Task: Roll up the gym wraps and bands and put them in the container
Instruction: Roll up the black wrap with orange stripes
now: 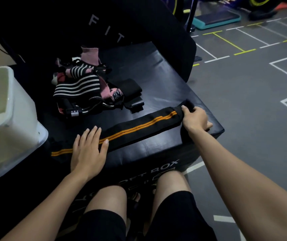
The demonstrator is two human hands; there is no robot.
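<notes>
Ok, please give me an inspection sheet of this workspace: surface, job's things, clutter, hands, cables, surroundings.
Surface: black padded soft box, marked SOFT BOX on its front.
Job's things: black wrap with orange stripes laid flat along the near edge; pile of striped and pink wraps further back; white container at the left.
Clutter: black folded strap beside the pile.
Hands: left hand presses flat on the wrap; right hand grips its far end, which looks just begun to roll.
Cables: nothing seen.
Surroundings: grey gym floor with white and yellow lines; teal step platform; black pad lettered FIT behind.
</notes>
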